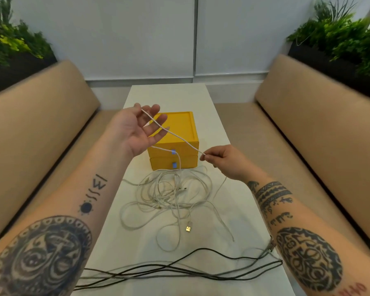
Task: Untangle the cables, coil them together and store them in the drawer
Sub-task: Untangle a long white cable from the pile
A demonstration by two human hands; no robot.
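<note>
Cables (171,195), white ones, lie in a loose tangle of overlapping loops on the white table (219,129), just in front of the yellow drawer box (179,124). One gold USB plug (188,228) sits free at the near edge of the heap. A single white strand (179,138) rises out of the pile and is stretched in the air between the two hands, apparently so that its run can be followed and drawn clear of the rest.

The left hand (137,129) is raised palm up with fingers straight and spread. The strand's end lies across them, not gripped, as though the hand is offered as a former for the first turn of a coil. The right hand (224,161), lower and nearer the box, pinches the same strand between thumb and forefinger with its other fingers curled under, which keeps the line taut.

Both drawers of the box are closed, each with a blue pull tab (174,165) on its front, so storing has not begun and the task looks to be at an early untangling stage. Several dark cables (179,268) stretch across the table's near end in long, roughly parallel runs, well apart from the white heap. Tan benches (41,116) flank the table, with green plants (346,35) behind them.
</note>
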